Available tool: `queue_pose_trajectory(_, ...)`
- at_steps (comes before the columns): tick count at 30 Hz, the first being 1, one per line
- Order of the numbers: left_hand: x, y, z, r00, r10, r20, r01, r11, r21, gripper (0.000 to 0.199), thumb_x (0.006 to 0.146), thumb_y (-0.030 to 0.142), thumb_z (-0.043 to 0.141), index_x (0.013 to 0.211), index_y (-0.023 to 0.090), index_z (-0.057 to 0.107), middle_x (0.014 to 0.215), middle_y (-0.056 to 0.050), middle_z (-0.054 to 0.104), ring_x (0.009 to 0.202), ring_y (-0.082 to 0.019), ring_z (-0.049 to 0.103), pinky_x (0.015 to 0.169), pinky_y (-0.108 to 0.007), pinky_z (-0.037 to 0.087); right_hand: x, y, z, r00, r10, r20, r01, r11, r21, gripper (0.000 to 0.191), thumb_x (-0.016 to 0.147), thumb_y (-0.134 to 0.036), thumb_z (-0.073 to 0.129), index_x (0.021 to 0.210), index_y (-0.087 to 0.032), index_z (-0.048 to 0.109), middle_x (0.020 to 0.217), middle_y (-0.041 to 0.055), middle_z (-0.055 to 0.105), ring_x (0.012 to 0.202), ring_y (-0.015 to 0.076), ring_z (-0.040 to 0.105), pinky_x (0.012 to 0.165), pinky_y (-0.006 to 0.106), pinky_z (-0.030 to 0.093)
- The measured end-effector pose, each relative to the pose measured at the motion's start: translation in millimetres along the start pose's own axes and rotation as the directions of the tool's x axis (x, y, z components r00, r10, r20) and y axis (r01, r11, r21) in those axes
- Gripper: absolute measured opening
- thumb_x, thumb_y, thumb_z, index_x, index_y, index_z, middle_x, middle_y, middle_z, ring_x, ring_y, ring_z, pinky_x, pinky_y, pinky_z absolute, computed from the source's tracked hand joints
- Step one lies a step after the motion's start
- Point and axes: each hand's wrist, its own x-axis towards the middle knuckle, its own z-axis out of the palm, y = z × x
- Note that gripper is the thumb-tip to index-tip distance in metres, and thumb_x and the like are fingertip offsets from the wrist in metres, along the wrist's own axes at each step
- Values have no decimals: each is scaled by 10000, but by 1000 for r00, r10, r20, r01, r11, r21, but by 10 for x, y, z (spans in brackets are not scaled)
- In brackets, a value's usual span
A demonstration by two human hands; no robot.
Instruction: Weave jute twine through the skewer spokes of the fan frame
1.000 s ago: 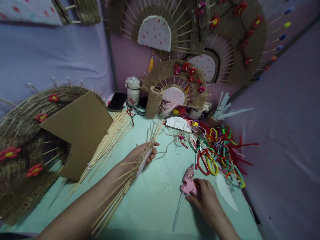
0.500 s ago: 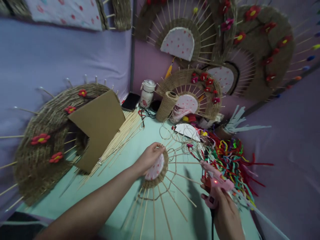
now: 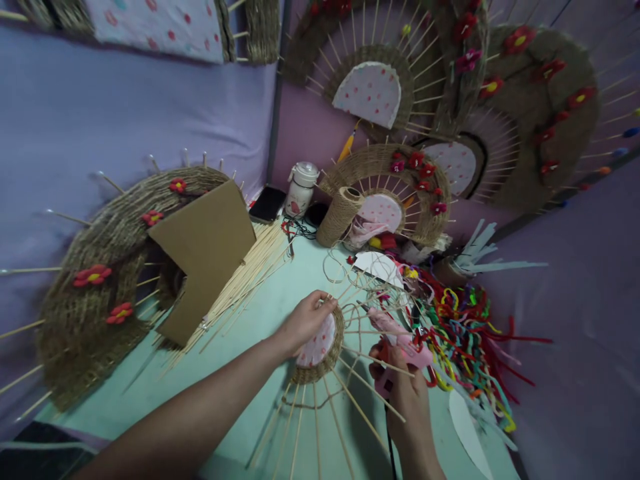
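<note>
Comprises green table point(image 3: 306, 272), lilac left wall point(image 3: 150, 113), mauve rear wall point(image 3: 303, 127) and purple right wall point(image 3: 595, 307). Has dark corner strip point(image 3: 276, 123). Is dimly lit.

The left hand point(image 3: 310, 325) hides part of the dotted centre point(image 3: 316, 347) of the small fan point(image 3: 320, 375); sticks point(image 3: 318, 433) below that hand run past the bottom edge. To its left, cardboard point(image 3: 210, 247) covers part of a woven arch point(image 3: 110, 240). The right hand point(image 3: 404, 393) masks some of the glue gun point(image 3: 417, 352); beneath, the cord point(image 3: 391, 443) is cut off.
</note>
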Motion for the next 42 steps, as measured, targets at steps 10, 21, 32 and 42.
queue_pose_trajectory(10, -3, -61, -8, 999, -46, 26, 46, 999, -26, 328, 775, 514, 532, 881, 203, 524, 677, 44, 515, 634, -129, 478, 595, -236, 338, -17, 19, 74, 999, -38, 12, 40, 985, -169, 433, 790, -574, 540, 741, -149, 603, 610, 8, 555, 507, 104, 452, 450, 214, 339)
queue_pose_trajectory(21, 10, -103, -8, 999, -33, 22, 33, 999, -13, 329, 773, 517, 530, 868, 202, 531, 673, 38, 514, 643, -134, 486, 598, -236, 341, -20, 47, 61, 996, -69, 57, 81, 962, -259, 444, 807, -578, 502, 720, -149, 576, 538, -24, 461, 459, 94, 367, 410, 218, 264)
queue_pose_trajectory(32, -32, 12, 2, 998, -65, 2, 65, 998, 0, 327, 755, 512, 542, 841, 197, 524, 630, 55, 464, 608, -120, 435, 605, -236, 326, -41, 38, 83, 997, -55, 53, 66, 972, -225, 427, 793, -582, 522, 692, -167, 534, 562, -31, 448, 486, 94, 347, 422, 214, 251)
queue_pose_trajectory(42, -39, 7, 6, 996, -85, 4, 85, 996, 13, 340, 753, 519, 539, 854, 195, 524, 640, 51, 472, 617, -122, 442, 603, -237, 330, -46, 33, 101, 995, -57, 83, 75, 971, -226, 435, 810, -579, 501, 656, -172, 499, 551, -38, 410, 490, 92, 322, 428, 210, 242)
